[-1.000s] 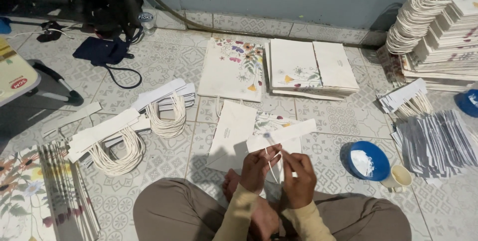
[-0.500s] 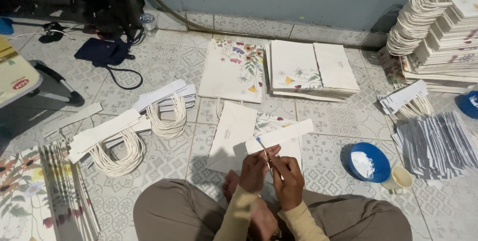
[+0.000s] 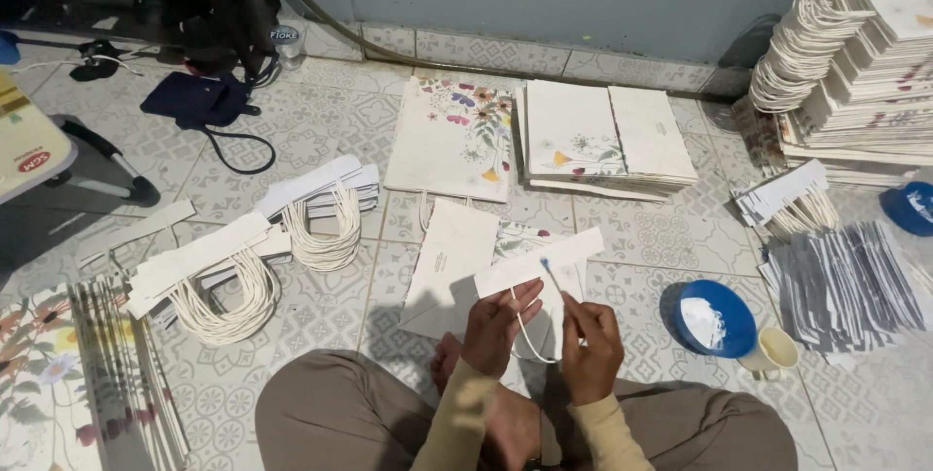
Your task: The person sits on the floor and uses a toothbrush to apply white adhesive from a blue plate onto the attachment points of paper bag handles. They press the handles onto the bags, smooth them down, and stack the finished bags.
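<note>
I sit cross-legged on a tiled floor. My left hand [image 3: 501, 327] holds a white card strip [image 3: 540, 261] with a cream cord handle [image 3: 530, 335] looping down from it. My right hand [image 3: 590, 345] grips a thin stick [image 3: 553, 278] whose tip touches the strip. Under my hands lies a flat white paper bag [image 3: 449, 255] with a floral side panel. A blue bowl of white paste [image 3: 716, 317] and a small cup [image 3: 772, 351] stand to my right.
Piles of strips with cord handles [image 3: 224, 281] lie at left. Flat floral bags [image 3: 453, 139] and a stack of white bags [image 3: 604, 139] lie ahead. Tall bag stacks [image 3: 875, 72] rise at right, grey folded sheets [image 3: 844, 286] below them. A dark pouch [image 3: 194, 100] lies far left.
My hands have parted a little; the left now lifts the strip up while the right brings the stick's tip onto it.
</note>
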